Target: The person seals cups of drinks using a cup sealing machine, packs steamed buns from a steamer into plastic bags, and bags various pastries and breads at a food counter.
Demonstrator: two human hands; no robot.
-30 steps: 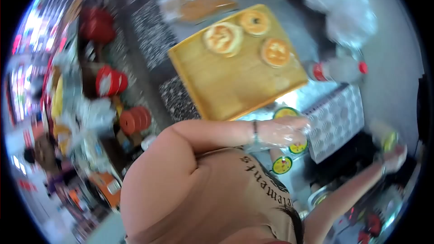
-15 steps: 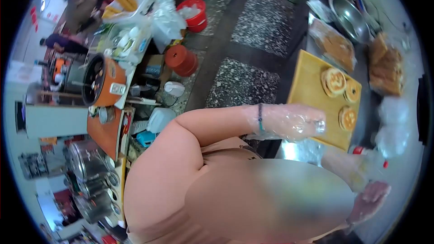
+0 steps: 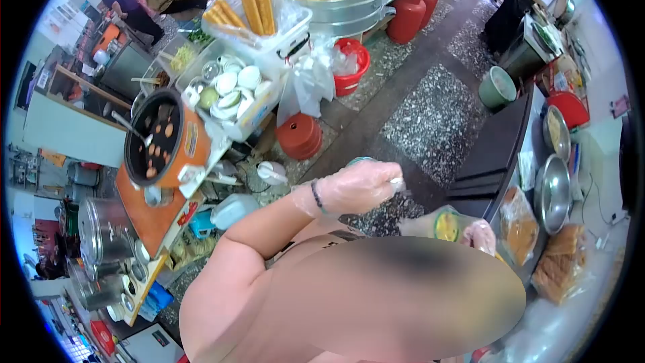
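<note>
My left hand (image 3: 363, 187), in a clear plastic glove with a dark bracelet at the wrist, is raised and closed in front of my body. A small white bit shows at its fingertips; I cannot make out what it is. A teal edge peeks out behind the knuckles. My right hand (image 3: 480, 235), also gloved, has its fingers curled at the edge of a clear plastic bag (image 3: 416, 226) with a yellow, green-edged round patch on it or in it. A blurred area covers part of that hand and forearm.
Bagged bread (image 3: 561, 262) and metal bowls (image 3: 554, 191) occupy the right counter. To the left are an orange pot (image 3: 191, 138) of eggs, a bin of white lids (image 3: 232, 91), and fried dough sticks (image 3: 255, 7). A red stool (image 3: 299, 136) stands on the floor. Other people (image 3: 517, 7) are farther off.
My view has swung away from the yellow board with the round buns, which is now almost out of sight. Both hands have come off the counter area, the plastic bag moving with my right hand.
</note>
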